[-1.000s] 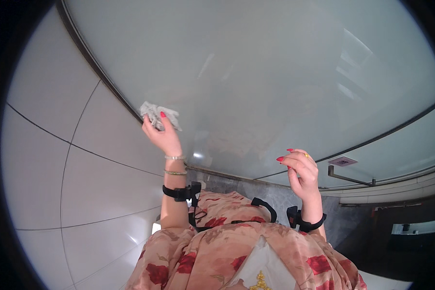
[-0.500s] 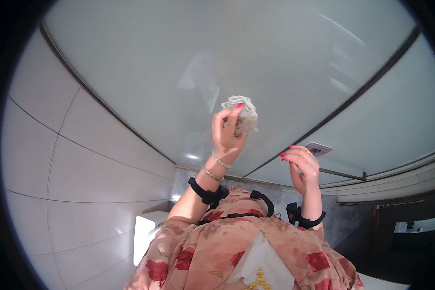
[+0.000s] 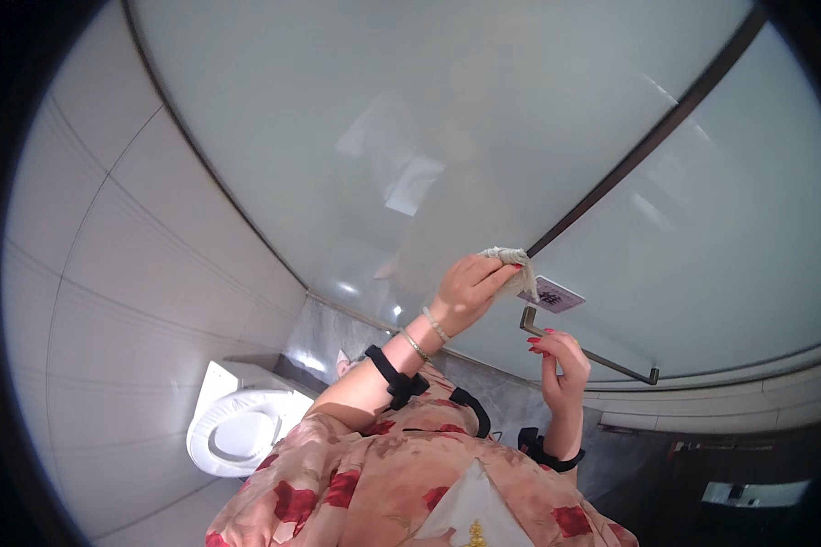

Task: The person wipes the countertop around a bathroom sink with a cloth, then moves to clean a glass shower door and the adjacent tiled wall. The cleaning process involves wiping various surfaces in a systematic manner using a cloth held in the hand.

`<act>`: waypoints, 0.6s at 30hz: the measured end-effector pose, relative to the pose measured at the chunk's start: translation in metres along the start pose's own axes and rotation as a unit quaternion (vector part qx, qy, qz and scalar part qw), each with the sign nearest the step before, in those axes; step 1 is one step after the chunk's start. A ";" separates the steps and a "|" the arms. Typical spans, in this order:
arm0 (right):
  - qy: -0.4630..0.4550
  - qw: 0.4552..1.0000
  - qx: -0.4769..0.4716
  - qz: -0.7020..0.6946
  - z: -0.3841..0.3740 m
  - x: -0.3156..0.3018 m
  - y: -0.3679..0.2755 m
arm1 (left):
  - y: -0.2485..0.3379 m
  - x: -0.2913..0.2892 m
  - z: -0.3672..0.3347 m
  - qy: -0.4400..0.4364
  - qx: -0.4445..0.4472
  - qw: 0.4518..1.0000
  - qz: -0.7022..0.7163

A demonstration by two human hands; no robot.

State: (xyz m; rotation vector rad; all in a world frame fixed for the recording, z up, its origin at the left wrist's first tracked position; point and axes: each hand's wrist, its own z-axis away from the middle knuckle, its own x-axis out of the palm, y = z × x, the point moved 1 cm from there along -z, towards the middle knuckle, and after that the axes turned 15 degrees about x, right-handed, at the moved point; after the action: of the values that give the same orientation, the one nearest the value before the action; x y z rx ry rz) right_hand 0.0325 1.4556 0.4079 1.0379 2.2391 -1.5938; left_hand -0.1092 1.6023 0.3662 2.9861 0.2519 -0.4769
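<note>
My left hand (image 3: pixel 470 292) is closed around a bunched whitish cloth (image 3: pixel 518 264), its fringed lower edge hanging past the fingertips. The cloth is at the frosted glass panel (image 3: pixel 319 173), beside the lower end of the dark frame strip (image 3: pixel 648 146); whether it presses on the glass I cannot tell. To the right and lower, my right hand (image 3: pixel 564 362) is raised with loosely bent fingers and nothing visible in it. Its fingertips are near the metal bar handle (image 3: pixel 602 358), seemingly without gripping it. A small printed sign (image 3: pixel 554 294) sits just above the handle.
A white toilet (image 3: pixel 246 433) with its seat ring down stands at the lower left. Pale tiled wall (image 3: pixel 91 264) runs along the left side. Grey marbled floor (image 3: pixel 324 337) shows below the glass. A dark surface with a light rectangular patch (image 3: pixel 755 493) lies at the lower right.
My left hand has carried the cloth rightward and down, from the middle of the panel to the frame strip. My right hand is lower in view. The view has shifted, bringing the toilet seat into sight.
</note>
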 end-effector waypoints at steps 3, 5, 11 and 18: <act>-0.029 0.999 -0.028 0.005 -0.006 0.005 0.003 | 0.000 -0.012 0.007 -0.069 0.009 0.997 -0.023; -0.041 0.998 -0.048 0.008 -0.014 0.014 -0.001 | -0.015 -0.019 0.015 -0.139 -0.114 0.981 0.077; -0.069 0.993 -0.091 -0.003 -0.035 0.045 -0.016 | -0.057 -0.082 0.031 -0.062 -0.076 0.978 -0.185; -0.111 0.987 -0.118 -0.016 -0.060 0.087 -0.034 | -0.129 -0.170 0.040 0.120 -0.329 0.908 -0.230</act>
State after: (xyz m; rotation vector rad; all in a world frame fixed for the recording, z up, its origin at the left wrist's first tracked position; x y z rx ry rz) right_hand -0.0389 1.5400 0.4107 0.7276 2.2311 -1.3398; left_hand -0.3038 1.6988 0.3725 2.2927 0.9406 -0.0250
